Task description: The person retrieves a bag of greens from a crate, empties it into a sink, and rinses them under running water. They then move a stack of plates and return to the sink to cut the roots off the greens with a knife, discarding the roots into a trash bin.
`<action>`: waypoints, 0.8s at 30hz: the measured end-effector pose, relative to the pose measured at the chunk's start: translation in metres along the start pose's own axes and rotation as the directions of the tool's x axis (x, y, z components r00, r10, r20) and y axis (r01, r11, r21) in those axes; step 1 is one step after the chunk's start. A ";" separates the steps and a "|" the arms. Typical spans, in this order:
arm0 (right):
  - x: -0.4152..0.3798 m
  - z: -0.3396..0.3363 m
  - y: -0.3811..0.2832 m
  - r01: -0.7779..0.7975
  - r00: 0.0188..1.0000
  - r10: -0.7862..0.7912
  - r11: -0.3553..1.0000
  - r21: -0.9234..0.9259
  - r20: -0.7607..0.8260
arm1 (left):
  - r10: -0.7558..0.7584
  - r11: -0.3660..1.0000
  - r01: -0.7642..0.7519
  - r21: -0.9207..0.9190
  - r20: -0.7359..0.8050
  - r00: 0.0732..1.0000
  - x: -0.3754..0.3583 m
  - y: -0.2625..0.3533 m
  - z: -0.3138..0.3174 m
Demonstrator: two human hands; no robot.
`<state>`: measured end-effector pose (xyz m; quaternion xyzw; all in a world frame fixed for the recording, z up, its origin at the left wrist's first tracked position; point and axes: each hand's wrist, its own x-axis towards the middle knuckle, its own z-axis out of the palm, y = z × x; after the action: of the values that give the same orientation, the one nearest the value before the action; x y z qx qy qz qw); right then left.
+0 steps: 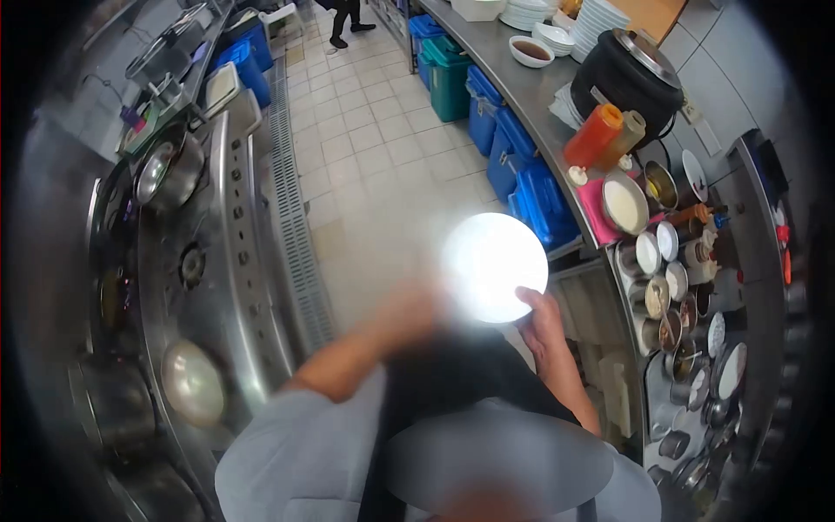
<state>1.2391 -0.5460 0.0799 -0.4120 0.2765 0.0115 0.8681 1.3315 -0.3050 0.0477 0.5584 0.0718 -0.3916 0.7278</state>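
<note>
my right grip (pixel 543 324) was clamped on a glaring white plate (pixel 494 265); my left grip (pixel 412 311), blurred, i couldn't tell. a bench (pixel 497 54) bowl (pixel 531 61) held brown liquid (pixel 529 50).

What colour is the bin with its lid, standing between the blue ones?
The bin is green, seen best in the head view.

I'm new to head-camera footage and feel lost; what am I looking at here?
There is no machine here: a person works with two bare hands, and the single picture comes from a camera worn on their head. The right hand holds a round white plate-like thing, too glaring to show detail. The left hand is blurred beside it, so its grip is unclear. On the left is a stove with a pan; on the right, a counter carries stacked plates and squeeze bottles.
</note>
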 end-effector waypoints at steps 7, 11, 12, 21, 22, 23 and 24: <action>0.126 0.022 -0.074 -0.036 0.998 0.038 0.999 -0.034 0.057 | 0.041 0.998 -0.040 0.051 -0.007 0.999 0.144 0.033 -0.012; 0.186 0.051 -0.099 -0.019 1.000 0.019 1.000 -0.002 0.010 | 0.072 0.995 -0.073 0.073 0.011 0.997 0.222 0.061 -0.033; 0.204 0.054 -0.107 -0.010 1.000 0.010 1.000 0.004 0.003 | 0.071 0.994 -0.073 0.080 0.022 0.997 0.241 0.075 -0.034; 0.312 0.098 -0.137 0.114 0.967 -0.081 0.985 0.128 -0.242 | -0.192 0.975 0.149 0.166 0.284 0.939 0.359 0.249 -0.007; 0.317 0.100 -0.139 0.106 0.962 -0.067 0.985 0.133 -0.263 | -0.193 0.979 0.166 0.115 0.286 0.939 0.374 0.254 -0.001; 0.323 0.100 -0.143 0.128 0.958 -0.077 0.977 0.170 -0.277 | -0.191 0.982 0.179 0.066 0.283 0.940 0.386 0.261 0.005; 0.333 0.101 -0.149 0.161 0.954 -0.098 0.965 0.207 -0.284 | -0.200 0.980 0.186 0.077 0.286 0.937 0.398 0.270 0.008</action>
<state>1.6056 -0.6409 0.0734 -0.3250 0.3643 -0.1341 0.8624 1.7766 -0.4884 0.0392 0.5021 0.0083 -0.5410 0.6747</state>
